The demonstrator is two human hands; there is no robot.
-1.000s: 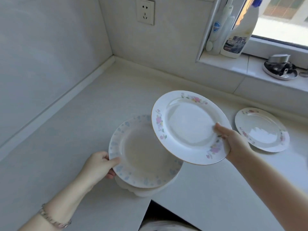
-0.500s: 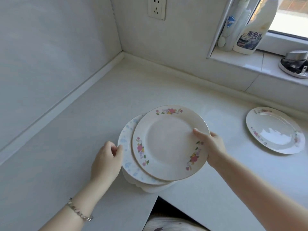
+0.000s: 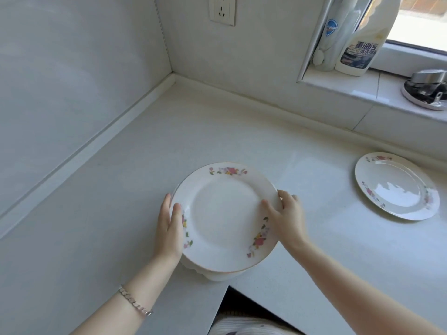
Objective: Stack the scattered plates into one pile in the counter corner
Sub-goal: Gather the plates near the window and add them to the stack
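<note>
Single head-worn wide-angle view looking forward and steeply down onto the white counter (image 3: 242,131), facing its far-left wall corner; the white tiled window sill (image 3: 338,85) lies far right. Range is close: the round white floral plate (image 3: 225,213) sits at frame centre

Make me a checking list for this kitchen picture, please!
Surface: pale counter; the pile sits by its front notch, away from the corner.
Job's things: flowered top plate lies on the pile; lone plate sits apart, to the right.
Clutter: cleaner bottle, slim bottle and metal item on the windowsill.
Hands: left hand grips the pile's left edge; right hand pinches the top plate's right rim.
Cables: nothing seen.
Surroundings: wall socket, window.
</note>
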